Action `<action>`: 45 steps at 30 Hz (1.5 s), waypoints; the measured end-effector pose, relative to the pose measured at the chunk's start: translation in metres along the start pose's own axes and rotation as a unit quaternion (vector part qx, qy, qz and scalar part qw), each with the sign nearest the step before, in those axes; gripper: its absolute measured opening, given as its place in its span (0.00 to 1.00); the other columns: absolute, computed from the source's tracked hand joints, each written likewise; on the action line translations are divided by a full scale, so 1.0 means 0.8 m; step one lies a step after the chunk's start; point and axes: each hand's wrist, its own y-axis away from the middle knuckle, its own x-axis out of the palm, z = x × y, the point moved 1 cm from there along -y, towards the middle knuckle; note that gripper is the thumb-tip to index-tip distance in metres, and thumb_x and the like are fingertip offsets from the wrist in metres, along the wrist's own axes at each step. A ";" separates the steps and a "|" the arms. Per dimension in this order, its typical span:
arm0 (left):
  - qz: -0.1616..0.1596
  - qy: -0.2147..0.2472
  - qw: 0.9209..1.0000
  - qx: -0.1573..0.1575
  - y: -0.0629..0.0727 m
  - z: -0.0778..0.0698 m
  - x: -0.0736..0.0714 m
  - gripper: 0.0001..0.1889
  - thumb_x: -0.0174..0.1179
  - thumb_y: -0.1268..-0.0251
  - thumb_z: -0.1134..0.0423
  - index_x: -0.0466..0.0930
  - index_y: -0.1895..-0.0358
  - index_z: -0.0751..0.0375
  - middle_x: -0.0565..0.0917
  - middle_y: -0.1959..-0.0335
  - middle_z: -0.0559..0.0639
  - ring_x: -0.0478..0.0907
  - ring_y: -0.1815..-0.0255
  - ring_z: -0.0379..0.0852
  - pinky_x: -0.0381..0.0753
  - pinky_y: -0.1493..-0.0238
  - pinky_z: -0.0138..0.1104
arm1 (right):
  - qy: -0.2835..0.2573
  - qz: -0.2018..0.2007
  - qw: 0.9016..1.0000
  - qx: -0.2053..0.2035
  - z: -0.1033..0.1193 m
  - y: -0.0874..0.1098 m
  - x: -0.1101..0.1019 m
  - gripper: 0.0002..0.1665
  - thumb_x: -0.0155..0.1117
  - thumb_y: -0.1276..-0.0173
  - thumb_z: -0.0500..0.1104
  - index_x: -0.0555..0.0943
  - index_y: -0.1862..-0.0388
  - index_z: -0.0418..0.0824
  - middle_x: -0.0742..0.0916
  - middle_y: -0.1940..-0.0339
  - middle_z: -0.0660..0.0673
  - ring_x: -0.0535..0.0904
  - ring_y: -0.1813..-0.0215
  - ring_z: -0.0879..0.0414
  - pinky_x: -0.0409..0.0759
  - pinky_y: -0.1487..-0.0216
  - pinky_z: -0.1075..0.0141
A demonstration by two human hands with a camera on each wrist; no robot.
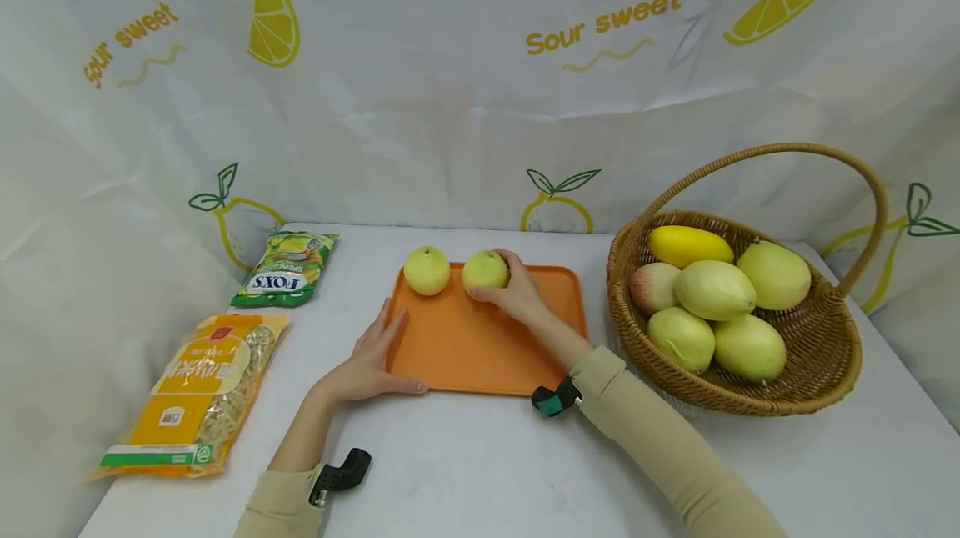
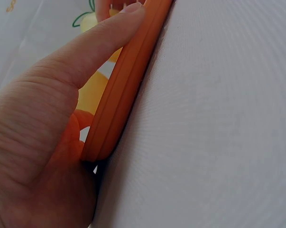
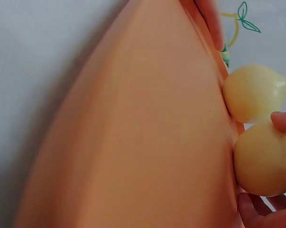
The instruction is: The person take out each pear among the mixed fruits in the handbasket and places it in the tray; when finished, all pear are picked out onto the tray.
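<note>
A shallow orange tray (image 1: 465, 354) lies on the table. My left hand (image 1: 367, 367) rests against its near left corner, fingers spread along the left edge and thumb along the front rim. In the left wrist view the straight thumb (image 2: 97, 42) touches the rim. With my right hand (image 1: 517, 292) I grip a round yellow-green pear (image 1: 483, 269) at the tray's back edge. To its left another pear (image 1: 427, 271) sits at the back left corner. In the right wrist view fingers and thumb stand on opposite sides of the held pear (image 3: 261, 161), close beside the other pear (image 3: 254, 92).
A wicker basket (image 1: 817, 371) with a tall handle stands at right, holding several fruits, among them a bright yellow one (image 1: 688, 246) and a reddish one (image 1: 654, 288). At left lie a green snack bag (image 1: 288, 269) and a yellow food bag (image 1: 195, 396). A printed white cloth (image 1: 427, 121) hangs behind.
</note>
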 end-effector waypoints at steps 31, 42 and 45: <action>0.002 0.003 1.000 0.000 0.002 -0.003 -0.001 0.64 0.74 0.53 0.40 0.39 0.21 0.57 0.25 0.21 0.54 0.28 0.23 0.64 0.37 0.31 0.65 | -0.022 0.017 1.000 0.002 -0.005 0.010 -0.011 0.50 0.74 0.41 0.41 0.59 0.25 0.39 0.68 0.28 0.38 0.67 0.31 0.43 0.68 0.35 0.49; 0.003 0.001 1.000 0.000 0.000 0.000 0.002 0.64 0.74 0.54 0.39 0.38 0.21 0.56 0.25 0.22 0.53 0.28 0.23 0.64 0.37 0.31 0.65 | -0.103 -0.008 0.994 0.035 -0.010 0.037 -0.026 0.39 0.71 0.39 0.38 0.67 0.30 0.41 0.74 0.33 0.41 0.73 0.36 0.46 0.74 0.41 0.55; 0.000 0.000 1.000 0.002 0.000 -0.001 0.002 0.64 0.74 0.54 0.40 0.38 0.21 0.56 0.25 0.21 0.54 0.28 0.23 0.64 0.37 0.31 0.65 | -0.144 0.005 0.989 0.043 -0.007 0.049 -0.032 0.35 0.68 0.36 0.36 0.68 0.31 0.39 0.75 0.33 0.40 0.73 0.37 0.46 0.75 0.43 0.55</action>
